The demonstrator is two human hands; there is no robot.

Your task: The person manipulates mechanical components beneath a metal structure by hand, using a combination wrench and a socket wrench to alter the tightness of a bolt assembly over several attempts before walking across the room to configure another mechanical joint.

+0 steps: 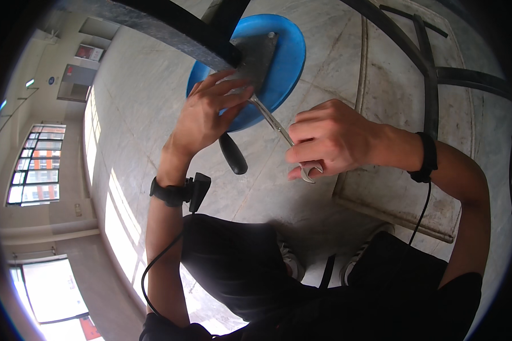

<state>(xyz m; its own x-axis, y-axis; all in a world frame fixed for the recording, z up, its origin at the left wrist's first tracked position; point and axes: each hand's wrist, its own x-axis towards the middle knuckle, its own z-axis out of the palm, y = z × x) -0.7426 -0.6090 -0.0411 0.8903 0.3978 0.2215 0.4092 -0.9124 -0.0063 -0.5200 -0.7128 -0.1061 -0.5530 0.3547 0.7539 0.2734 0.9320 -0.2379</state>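
Note:
A silver wrench point(270, 120) slants from the metal plate down toward my right hand. My right hand point(333, 136) is closed around its lower part, and the open jaw shows below the fingers. My left hand point(207, 108) has its fingers bent over the wrench's upper end, with the thumb underneath; that end is hidden. The dark metal plate point(259, 57) lies against a round blue disc, like a stool seat point(290, 42), and has a bolt near its far corner. A black lever handle point(233, 154) sticks out below my left hand.
A thick dark metal beam point(170, 25) runs in from the upper left to the plate. At right, a dark metal frame point(431, 102) stands over a pale, stained panel point(404, 199) on the grey floor point(153, 108). Thin cables hang from both wrist bands.

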